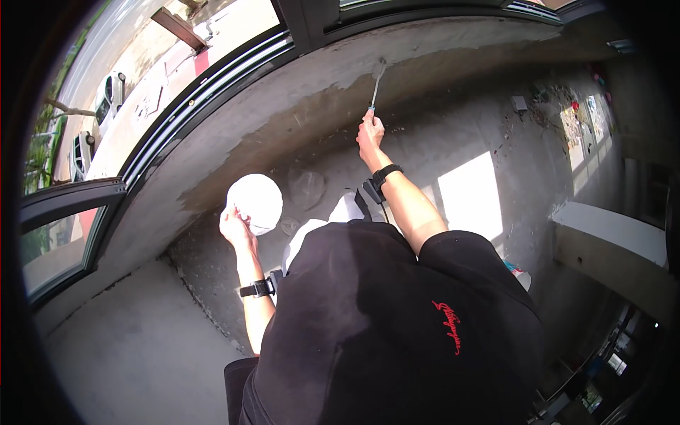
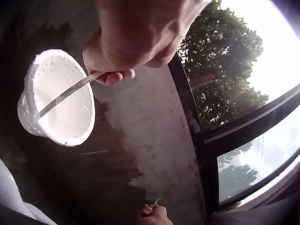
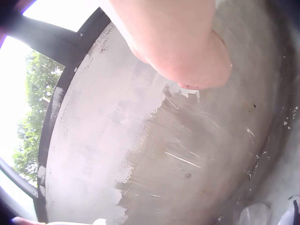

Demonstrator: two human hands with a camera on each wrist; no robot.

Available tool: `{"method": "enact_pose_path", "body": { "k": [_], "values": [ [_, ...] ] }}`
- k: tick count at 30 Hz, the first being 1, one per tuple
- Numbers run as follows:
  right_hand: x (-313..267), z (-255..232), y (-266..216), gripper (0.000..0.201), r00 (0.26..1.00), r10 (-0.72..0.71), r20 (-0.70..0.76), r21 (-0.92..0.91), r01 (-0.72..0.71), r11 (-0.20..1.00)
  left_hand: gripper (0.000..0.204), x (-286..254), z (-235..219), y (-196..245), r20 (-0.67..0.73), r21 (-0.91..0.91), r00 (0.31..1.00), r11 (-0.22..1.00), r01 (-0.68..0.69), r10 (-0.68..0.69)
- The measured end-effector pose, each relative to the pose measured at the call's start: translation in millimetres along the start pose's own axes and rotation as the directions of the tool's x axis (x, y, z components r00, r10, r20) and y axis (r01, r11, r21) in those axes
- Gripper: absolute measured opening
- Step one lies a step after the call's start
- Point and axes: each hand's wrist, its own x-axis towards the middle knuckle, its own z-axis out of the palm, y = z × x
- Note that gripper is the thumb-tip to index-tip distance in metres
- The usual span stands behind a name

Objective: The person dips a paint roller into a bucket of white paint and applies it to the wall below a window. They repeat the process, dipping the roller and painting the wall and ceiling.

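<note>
Patchy grey wall [image 1: 312,95], dark window frame [image 1: 301,25], sunlit floor [image 1: 471,195] — white bucket [image 1: 258,200]

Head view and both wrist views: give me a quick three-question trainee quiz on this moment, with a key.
1. In the right wrist view, which part of the wall lies nearer the window frame: paler or darker?
2. What does the left hand hold?
A. Nothing
B. The handle of the white bucket
C. The window frame
3. True or false: both hands hold the white bucket.

Key:
1. The paler part.
2. B.
3. False; the right hand holds a thin-shafted tool.
</note>
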Motion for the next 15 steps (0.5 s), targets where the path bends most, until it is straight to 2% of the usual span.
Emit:
{"method": "enact_pose_path", "body": {
  "k": [1, 3, 4, 8, 11, 15],
  "values": [
    [3, 5, 10, 0.038, 0.999, -0.022, -0.038, -0.026, 0.021, 0.999, 0.008, 0, 0, 0, 0.001, -0.007, 1.0, 1.0, 0.002, -0.002],
    [-5, 5, 21, 0.039, 0.996, -0.078, 0.032, -0.043, 0.079, 0.996, 0.007, 0, 2, -1, 0.004, -0.012, 1.0, 1.0, 0.004, -0.004],
    [-1, 9, 34, 0.04, 0.993, -0.122, 0.005, -0.109, 0.121, 0.987, 0.007, 0, 2, -2, 0.005, -0.004, 1.0, 1.0, 0.0, 0.0],
    [-4, 18, 65, 0.041, 0.986, -0.168, -0.008, -0.251, 0.161, 0.955, 0.006, 0, 0, -3, 0.028, 0.02, 0.999, 1.0, -0.02, 0.02],
    [-23, 19, 64, 0.041, 0.994, -0.083, 0.074, -0.213, 0.097, 0.972, 0.006, -3, 4, -1, 0.006, 0.004, 1.0, 1.0, -0.005, 0.005],
    [-46, 21, 71, 0.041, 0.989, -0.047, 0.142, -0.3, 0.088, 0.95, 0.011, -12, 10, 6, -0.037, -0.015, 0.999, 1.0, -0.023, 0.022]
  ]
}}
